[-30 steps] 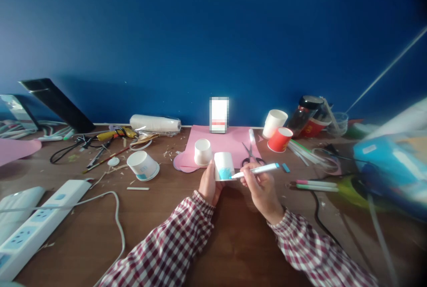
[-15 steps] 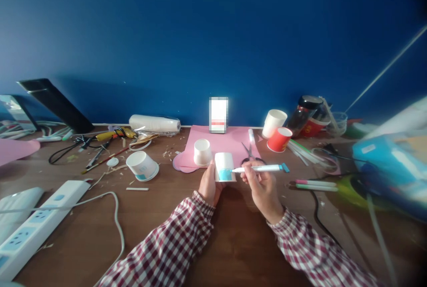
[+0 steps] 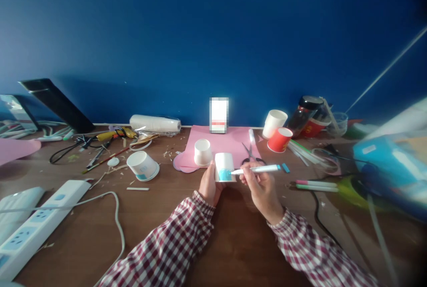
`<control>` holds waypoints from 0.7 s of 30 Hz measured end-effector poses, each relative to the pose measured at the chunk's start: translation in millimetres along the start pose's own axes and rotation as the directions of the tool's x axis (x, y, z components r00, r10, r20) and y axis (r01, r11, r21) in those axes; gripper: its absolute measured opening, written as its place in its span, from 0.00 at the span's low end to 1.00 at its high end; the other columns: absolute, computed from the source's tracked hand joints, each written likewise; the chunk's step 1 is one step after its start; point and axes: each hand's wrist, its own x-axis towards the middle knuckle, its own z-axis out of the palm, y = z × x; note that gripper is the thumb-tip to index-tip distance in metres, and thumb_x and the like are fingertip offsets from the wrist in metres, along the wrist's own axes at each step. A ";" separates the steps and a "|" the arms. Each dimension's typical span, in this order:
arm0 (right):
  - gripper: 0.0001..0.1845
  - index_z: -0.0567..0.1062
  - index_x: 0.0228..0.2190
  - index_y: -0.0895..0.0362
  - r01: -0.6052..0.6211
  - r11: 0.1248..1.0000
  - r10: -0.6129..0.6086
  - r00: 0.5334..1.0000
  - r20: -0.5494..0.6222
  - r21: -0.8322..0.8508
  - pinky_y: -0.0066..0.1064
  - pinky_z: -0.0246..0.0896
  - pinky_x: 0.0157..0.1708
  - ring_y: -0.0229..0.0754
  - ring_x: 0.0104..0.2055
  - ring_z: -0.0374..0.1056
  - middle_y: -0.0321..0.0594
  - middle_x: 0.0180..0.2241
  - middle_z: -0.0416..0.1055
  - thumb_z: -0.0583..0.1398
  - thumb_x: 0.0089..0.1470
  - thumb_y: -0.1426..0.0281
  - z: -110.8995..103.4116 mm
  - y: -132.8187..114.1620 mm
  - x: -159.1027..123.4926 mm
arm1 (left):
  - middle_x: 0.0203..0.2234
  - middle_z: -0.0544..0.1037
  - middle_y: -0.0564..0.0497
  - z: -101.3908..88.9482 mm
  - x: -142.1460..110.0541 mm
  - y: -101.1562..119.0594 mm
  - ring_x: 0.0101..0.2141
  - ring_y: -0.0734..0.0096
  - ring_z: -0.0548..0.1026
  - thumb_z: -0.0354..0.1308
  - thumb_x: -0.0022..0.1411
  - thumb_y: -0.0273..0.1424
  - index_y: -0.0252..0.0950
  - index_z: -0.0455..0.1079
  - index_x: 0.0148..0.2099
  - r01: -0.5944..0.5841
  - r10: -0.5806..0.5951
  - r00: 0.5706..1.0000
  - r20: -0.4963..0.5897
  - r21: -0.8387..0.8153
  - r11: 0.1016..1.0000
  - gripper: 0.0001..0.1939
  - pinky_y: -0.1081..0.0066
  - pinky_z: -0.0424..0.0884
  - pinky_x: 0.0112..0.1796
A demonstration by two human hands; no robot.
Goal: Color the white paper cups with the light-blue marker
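Note:
My left hand (image 3: 207,185) grips an upside-down white paper cup (image 3: 224,163) on the wooden table, its lower side coloured blue. My right hand (image 3: 263,189) pinches a white marker with a blue end (image 3: 258,169), its tip touching the blue patch on the cup. Both sleeves are red and white check. Another white cup (image 3: 202,151) stands upside down just behind, on a pink sheet (image 3: 220,141). Scissors (image 3: 249,155) lie on that sheet right of the held cup.
A white cup (image 3: 143,165) lies tipped at the left, near a power strip (image 3: 40,225) and its cable. A red cup (image 3: 279,139), a white cup (image 3: 274,123) and a dark jar (image 3: 302,115) stand at back right. Markers (image 3: 316,185) and a blue bag (image 3: 390,167) lie at the right.
The marker tip has shifted slightly along the blue patch on the cup, and the marker's far end tilted back up a little. My left hand and the cup stay put.

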 end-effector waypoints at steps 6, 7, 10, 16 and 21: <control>0.15 0.73 0.29 0.56 0.008 1.000 -0.009 1.000 -0.025 -0.020 0.26 0.65 0.26 0.37 0.25 0.67 0.35 0.24 0.69 0.57 0.63 0.60 -0.7 -0.1 -0.4 | 0.29 0.78 0.45 -1.6 1.3 -0.4 0.29 0.66 0.75 0.51 0.68 0.40 0.29 0.71 0.41 0.009 -0.009 1.000 0.011 -0.011 1.000 0.17 0.67 0.74 0.32; 0.15 0.73 0.30 0.56 0.009 1.000 -0.009 1.000 -0.028 -0.023 0.26 0.65 0.26 0.37 0.25 0.67 0.35 0.24 0.69 0.57 0.63 0.60 -1.1 -0.1 0.0 | 0.29 0.77 0.45 -1.4 1.2 -0.2 0.29 0.66 0.75 0.50 0.69 0.39 0.29 0.71 0.41 0.009 -0.009 1.000 0.010 -0.011 1.000 0.17 0.67 0.75 0.32; 0.16 0.73 0.28 0.56 0.009 0.999 -0.009 1.000 -0.008 -0.050 0.27 0.64 0.26 0.37 0.25 0.68 0.35 0.23 0.69 0.57 0.63 0.60 -2.6 0.0 1.8 | 0.28 0.77 0.44 -0.7 0.7 0.7 0.28 0.65 0.75 0.47 0.70 0.39 0.29 0.71 0.41 0.017 -0.017 1.000 -0.004 -0.009 1.000 0.18 0.66 0.75 0.31; 0.17 0.73 0.27 0.57 0.008 0.998 -0.007 1.000 0.019 -0.055 0.26 0.63 0.25 0.37 0.24 0.68 0.34 0.21 0.68 0.56 0.63 0.61 -2.3 -1.9 1.0 | 0.26 0.75 0.46 -1.0 0.9 0.9 0.27 0.67 0.74 0.51 0.68 0.40 0.29 0.71 0.41 0.006 -0.006 1.000 -0.002 -0.025 1.000 0.17 0.64 0.76 0.32; 0.16 0.73 0.28 0.57 -0.002 1.000 0.002 1.000 0.028 -0.009 0.26 0.65 0.26 0.37 0.25 0.68 0.34 0.22 0.69 0.56 0.63 0.60 0.0 -3.4 -1.1 | 0.25 0.74 0.48 -2.3 1.4 0.3 0.26 0.69 0.73 0.50 0.68 0.40 0.29 0.71 0.39 0.001 -0.001 1.000 0.022 -0.024 1.000 0.18 0.66 0.75 0.31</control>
